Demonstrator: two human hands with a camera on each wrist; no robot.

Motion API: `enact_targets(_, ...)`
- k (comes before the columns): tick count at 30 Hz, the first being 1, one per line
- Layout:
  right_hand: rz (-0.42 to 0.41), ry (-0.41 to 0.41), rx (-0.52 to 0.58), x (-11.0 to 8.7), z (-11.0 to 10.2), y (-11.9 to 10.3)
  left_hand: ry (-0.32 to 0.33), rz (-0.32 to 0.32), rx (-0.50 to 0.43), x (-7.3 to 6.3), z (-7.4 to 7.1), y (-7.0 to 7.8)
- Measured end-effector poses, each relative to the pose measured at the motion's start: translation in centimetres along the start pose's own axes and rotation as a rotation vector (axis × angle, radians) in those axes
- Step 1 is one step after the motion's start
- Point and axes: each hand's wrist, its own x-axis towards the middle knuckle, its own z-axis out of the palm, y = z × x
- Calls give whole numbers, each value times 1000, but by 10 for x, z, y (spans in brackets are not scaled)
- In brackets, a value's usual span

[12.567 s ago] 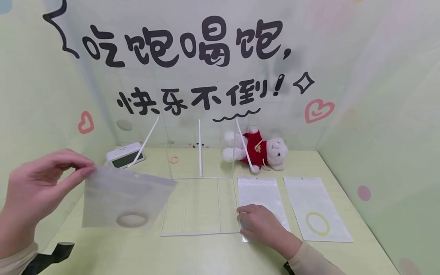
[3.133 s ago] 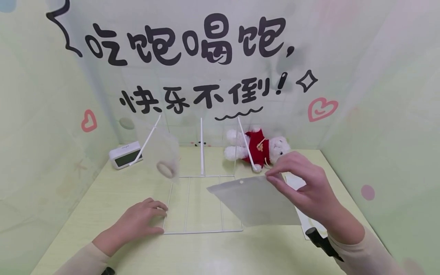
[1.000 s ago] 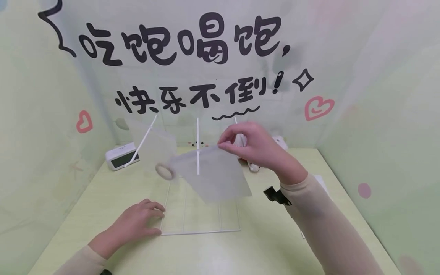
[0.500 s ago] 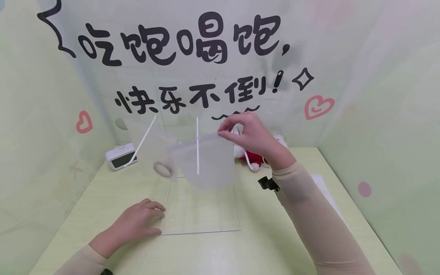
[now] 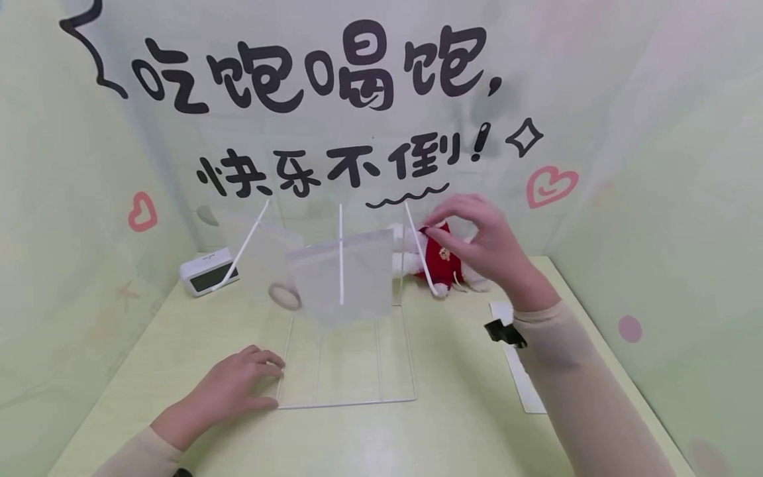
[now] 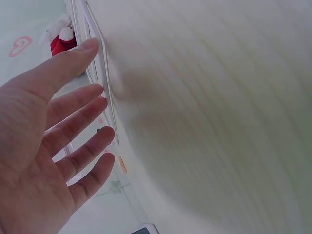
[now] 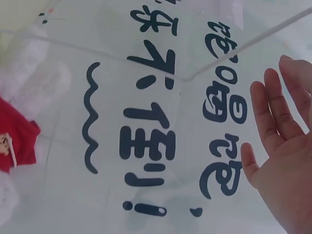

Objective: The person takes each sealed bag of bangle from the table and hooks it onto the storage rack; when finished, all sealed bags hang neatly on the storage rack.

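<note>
- Left hand (image 5: 229,384) at the lower left of the frame, fingers and thumb spread, only lightly bent, with nothing in the palm; fingertips at the near left edge of the wire rack (image 5: 346,403), seen against the same thin white wire in the left wrist view.
- Right hand (image 5: 489,238) right of the frame's centre, thumb and index finger parted, nothing held; fingers extended at the right edge of the right wrist view.
- Rack base flat on the pale table (image 5: 357,440), in the lower middle of the frame.
- Middle bag (image 5: 369,285), translucent, at the frame's centre, hanging on the middle prong (image 5: 341,255), apart from both hands.
- Left bag (image 5: 259,262), also translucent, left of centre, hanging on the left prong (image 5: 241,245), with a brownish ring (image 5: 286,307) low inside.
- Right prong (image 5: 420,248) between middle bag and right hand.
- Flat white bag (image 5: 526,387) on the table at the right, partly behind the right sleeve (image 5: 596,397).
- White clock (image 5: 208,271) at the left, red-clad plush toy (image 5: 438,268) behind the right prong, black lettering (image 5: 365,66) across the top.
</note>
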Motion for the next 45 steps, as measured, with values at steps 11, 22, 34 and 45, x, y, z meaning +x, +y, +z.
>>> enact_targets(11, 70, 72, -91, -84, -34, 28, -7, -11, 16, 1, 2, 0)
enact_targets(22, 200, 4, -168, -173, -44, 77, 20, -2, 13, 0, -1, 1)
enact_targets(34, 520, -140, -255, -235, -76, 125, 7, -2, 12, 1, 0, 1)
enact_targets(45, 603, -342, -318, -253, -105, 160, -1, 9, 12, 3, -2, 2)
